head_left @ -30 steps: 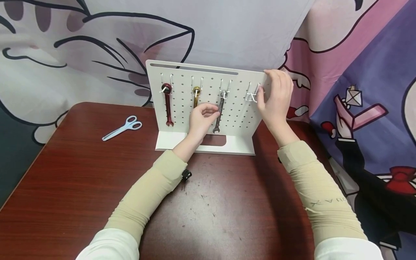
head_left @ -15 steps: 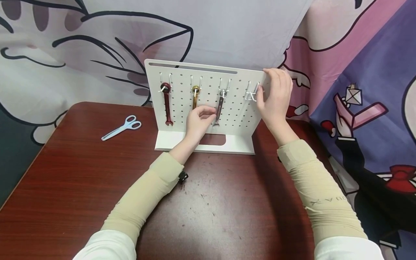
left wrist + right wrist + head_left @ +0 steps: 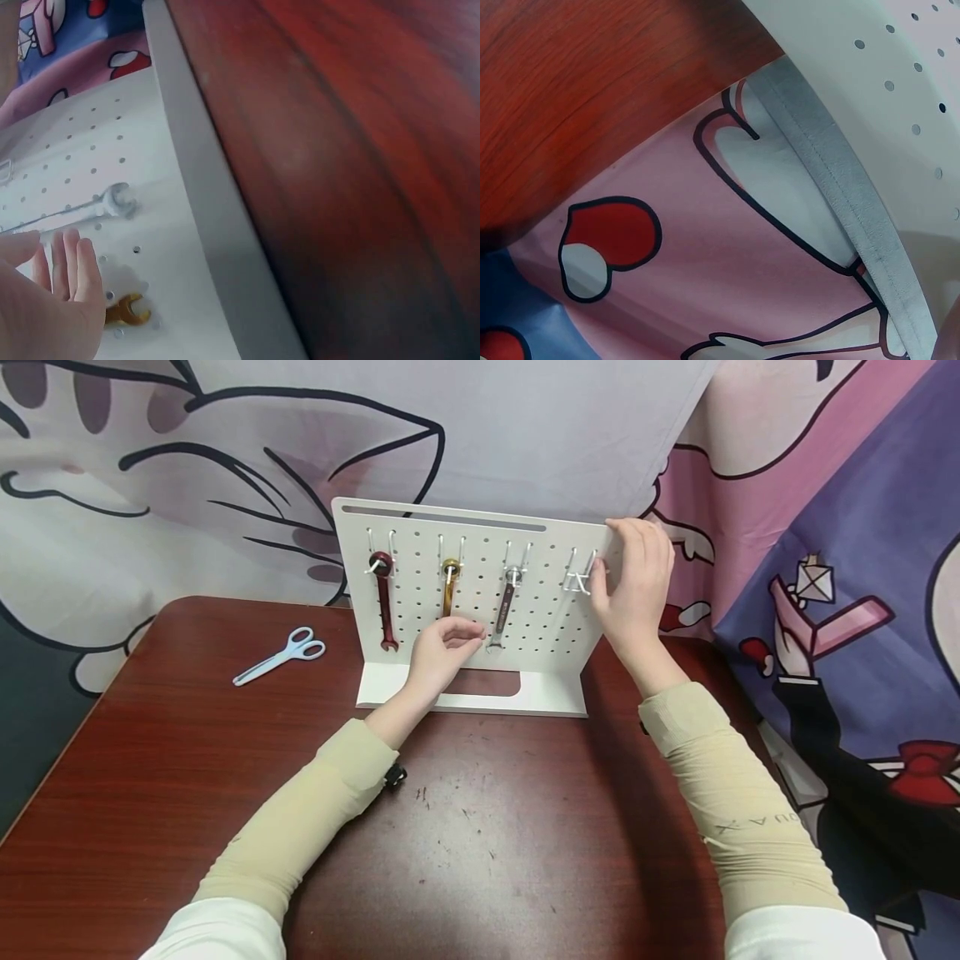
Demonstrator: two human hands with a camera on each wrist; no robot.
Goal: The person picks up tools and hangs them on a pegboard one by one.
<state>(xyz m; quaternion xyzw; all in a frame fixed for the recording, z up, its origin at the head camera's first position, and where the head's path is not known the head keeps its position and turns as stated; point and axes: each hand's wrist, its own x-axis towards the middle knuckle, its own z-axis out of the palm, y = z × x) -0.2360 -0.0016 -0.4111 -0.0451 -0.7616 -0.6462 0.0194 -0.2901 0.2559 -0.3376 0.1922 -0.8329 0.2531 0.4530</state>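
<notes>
A white pegboard [image 3: 543, 618] stands upright on its base, and my right hand [image 3: 637, 581] grips its upper right edge, thumb in front. From its hooks hang a red wrench [image 3: 385, 602], a gold wrench [image 3: 449, 587] and a silver wrench [image 3: 504, 610]. My left hand [image 3: 442, 652] is just left of the silver wrench's lower end, fingers loosely bent and holding nothing. It covers the gold wrench's lower part in the head view. In the left wrist view, the silver wrench's open end [image 3: 118, 201] and the gold wrench's open end [image 3: 129, 310] lie beyond my left hand [image 3: 52, 300].
A white wire hook [image 3: 577, 580] with no tool on it sits by my right thumb. Light blue scissors [image 3: 281, 656] lie on the dark red table [image 3: 450, 843], left of the pegboard. A printed cloth [image 3: 555, 435] hangs behind.
My left hand has released the silver wrench and moved left and slightly down. The wrench now hangs with its lower end a little higher and further left. My right hand keeps its hold.
</notes>
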